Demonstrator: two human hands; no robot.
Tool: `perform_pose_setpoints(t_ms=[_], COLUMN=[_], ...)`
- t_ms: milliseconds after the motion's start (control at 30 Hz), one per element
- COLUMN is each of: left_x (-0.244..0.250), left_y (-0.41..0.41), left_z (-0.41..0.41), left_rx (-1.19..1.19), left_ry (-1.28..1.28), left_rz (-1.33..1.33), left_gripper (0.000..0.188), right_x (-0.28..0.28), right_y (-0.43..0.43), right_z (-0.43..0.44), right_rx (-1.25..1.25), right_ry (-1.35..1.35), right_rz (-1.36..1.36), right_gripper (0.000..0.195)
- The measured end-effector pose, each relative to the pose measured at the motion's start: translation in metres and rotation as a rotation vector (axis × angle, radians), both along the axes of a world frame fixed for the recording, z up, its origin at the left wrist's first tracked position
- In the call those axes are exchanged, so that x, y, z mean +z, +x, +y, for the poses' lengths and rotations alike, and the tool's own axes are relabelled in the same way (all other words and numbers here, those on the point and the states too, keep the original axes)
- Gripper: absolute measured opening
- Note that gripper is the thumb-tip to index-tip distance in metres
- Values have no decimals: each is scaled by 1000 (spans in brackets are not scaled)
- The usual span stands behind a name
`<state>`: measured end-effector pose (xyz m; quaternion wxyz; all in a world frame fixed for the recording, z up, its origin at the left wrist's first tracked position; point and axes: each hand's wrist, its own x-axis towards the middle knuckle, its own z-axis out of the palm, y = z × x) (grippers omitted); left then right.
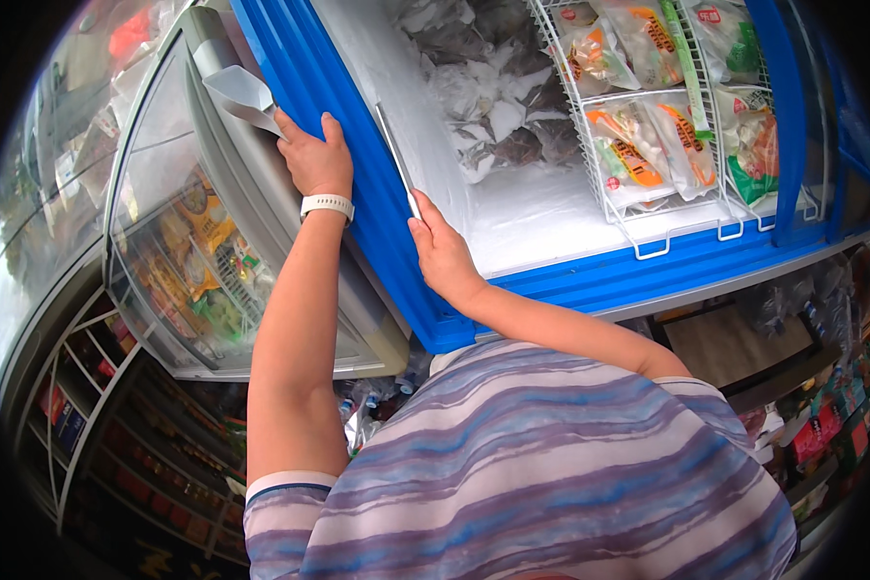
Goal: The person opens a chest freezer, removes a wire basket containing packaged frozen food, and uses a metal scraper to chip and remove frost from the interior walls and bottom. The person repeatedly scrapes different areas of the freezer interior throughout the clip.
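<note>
My left hand (315,156), with a white wristband, rests on the blue rim (377,217) of a chest freezer. Its fingers hold the handle of a white plastic scoop (241,90), whose bowl juts out over the edge of the neighbouring grey freezer. In my right hand (442,254) is a long, thin, flat tool with a pale metallic blade (394,148), seen edge-on. It is held along the frosted inner wall (435,167) of the freezer; whether the blade touches the ice cannot be told. Dark bags (507,109) covered with loose frost lie on the freezer floor.
White wire baskets (587,159) hold several bags of frozen food (631,152) on the right of the freezer. A grey glass-topped freezer (239,181) with packaged food stands to the left. Shelves with goods (167,449) are at the lower left; plastic bottles (370,399) stand near my body.
</note>
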<state>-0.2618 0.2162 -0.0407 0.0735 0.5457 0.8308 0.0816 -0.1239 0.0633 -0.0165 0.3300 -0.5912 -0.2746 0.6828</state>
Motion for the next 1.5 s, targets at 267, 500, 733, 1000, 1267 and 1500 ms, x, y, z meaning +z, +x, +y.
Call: perform_pose_setpoints(t_ms=[267, 500, 733, 1000, 1267, 1500], left_x=[-2, -5, -2, -2, 2, 0], left_y=[-1, -3, -6, -2, 1, -1], left_z=[-2, -3, -5, -2, -3, -2], left_rx=[-18, -48, -60, -62, -37, -44], left_ry=[26, 56, 70, 67, 53, 82], left_rz=[12, 5, 7, -3, -12, -24], left_gripper=[75, 76, 76, 75, 74, 73], right_x=[-8, -8, -1, 2, -35, -27], right_y=[12, 1, 5, 7, 2, 20], right_z=[15, -3, -5, -12, -52, -46], right_rx=[77, -34, -37, -23, -54, -117], right_ry=[-368, -65, -9, 12, -138, -513], right_rz=[35, 53, -1, -31, 63, 277], right_gripper=[46, 45, 44, 43, 46, 50])
